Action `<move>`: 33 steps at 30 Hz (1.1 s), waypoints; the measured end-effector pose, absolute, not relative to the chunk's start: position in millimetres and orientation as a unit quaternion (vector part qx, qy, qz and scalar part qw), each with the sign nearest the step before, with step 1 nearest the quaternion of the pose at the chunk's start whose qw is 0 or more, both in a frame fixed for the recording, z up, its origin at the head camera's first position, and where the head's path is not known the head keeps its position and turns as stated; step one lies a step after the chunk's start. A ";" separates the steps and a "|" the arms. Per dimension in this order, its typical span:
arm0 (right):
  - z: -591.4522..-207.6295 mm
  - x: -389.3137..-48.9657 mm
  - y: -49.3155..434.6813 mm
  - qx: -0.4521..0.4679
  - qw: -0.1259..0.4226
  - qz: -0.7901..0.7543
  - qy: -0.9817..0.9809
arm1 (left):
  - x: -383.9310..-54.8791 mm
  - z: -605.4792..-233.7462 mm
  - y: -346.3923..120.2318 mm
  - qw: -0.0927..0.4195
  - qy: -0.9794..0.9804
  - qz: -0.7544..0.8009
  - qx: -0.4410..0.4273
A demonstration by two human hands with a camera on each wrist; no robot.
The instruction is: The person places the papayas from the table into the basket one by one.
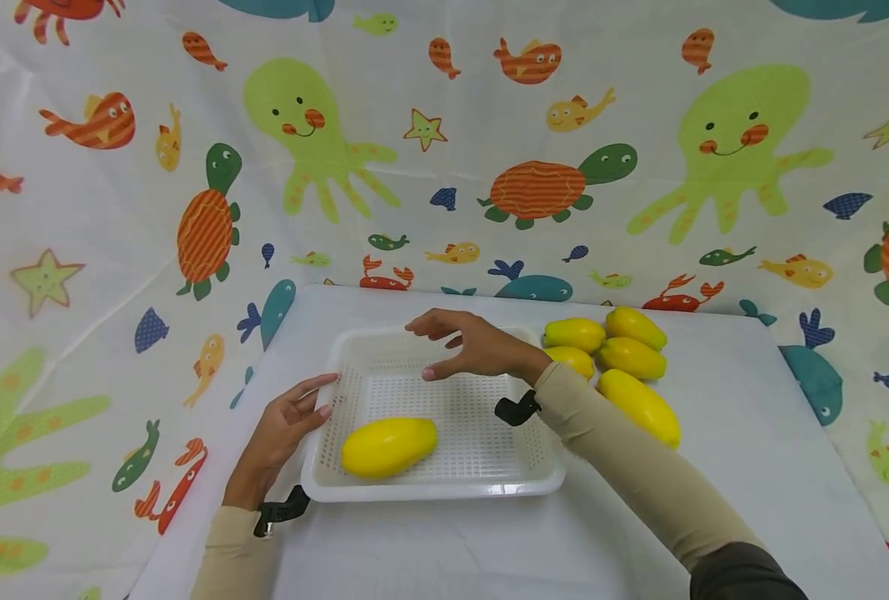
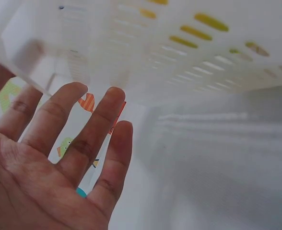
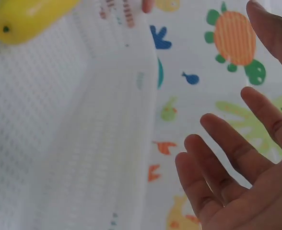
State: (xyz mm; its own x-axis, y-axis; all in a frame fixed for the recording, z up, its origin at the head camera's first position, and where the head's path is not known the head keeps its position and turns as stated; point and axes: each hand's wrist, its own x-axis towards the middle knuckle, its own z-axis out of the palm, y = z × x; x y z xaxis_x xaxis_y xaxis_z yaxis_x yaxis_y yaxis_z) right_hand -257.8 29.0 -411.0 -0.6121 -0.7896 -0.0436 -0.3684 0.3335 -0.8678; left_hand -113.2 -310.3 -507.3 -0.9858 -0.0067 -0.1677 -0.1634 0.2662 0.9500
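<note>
A white plastic basket (image 1: 444, 490) with a perforated base stands on the white table. Inside it, at the near left, lies a yellow, oblong, papaya-like fruit (image 1: 388, 447), also seen as a yellow fruit (image 3: 23, 19) in the right wrist view. My left hand (image 1: 282, 433) touches the basket's left rim with thumb and fingertips. In the left wrist view its fingers (image 2: 76, 143) are spread and nearly straight alongside the outer wall. Over the basket's far part hovers my right hand (image 1: 470, 343), fingers loosely bent and apart from the thumb, with nothing between them.
Several more yellow fruits (image 1: 631, 357) lie together on the table right of the basket, some partly behind the right forearm. A white cloth (image 1: 429, 183) printed with sea animals hangs behind the table and along its sides.
</note>
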 end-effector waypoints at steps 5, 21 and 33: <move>-395.6 -273.0 54.0 -0.359 0.204 -0.448 0.793 | -113.9 -506.8 -311.5 0.064 0.796 0.600 -0.053; -387.5 -303.5 143.1 -0.269 0.132 -0.493 0.817 | -114.6 -509.0 -314.1 0.068 0.785 0.613 -0.048; -393.1 -314.7 196.7 -0.214 0.089 -0.494 0.838 | -114.5 -509.5 -315.0 0.065 0.787 0.611 -0.048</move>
State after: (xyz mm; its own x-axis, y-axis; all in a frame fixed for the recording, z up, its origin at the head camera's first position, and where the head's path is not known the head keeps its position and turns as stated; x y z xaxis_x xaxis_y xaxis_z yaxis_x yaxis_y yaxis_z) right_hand -314.7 196.7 -393.1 -0.8925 -0.4466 0.0630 -0.2711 0.4195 -0.8663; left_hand -114.5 -315.0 -509.5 -0.9869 0.0047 -0.1612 -0.1551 0.2478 0.9563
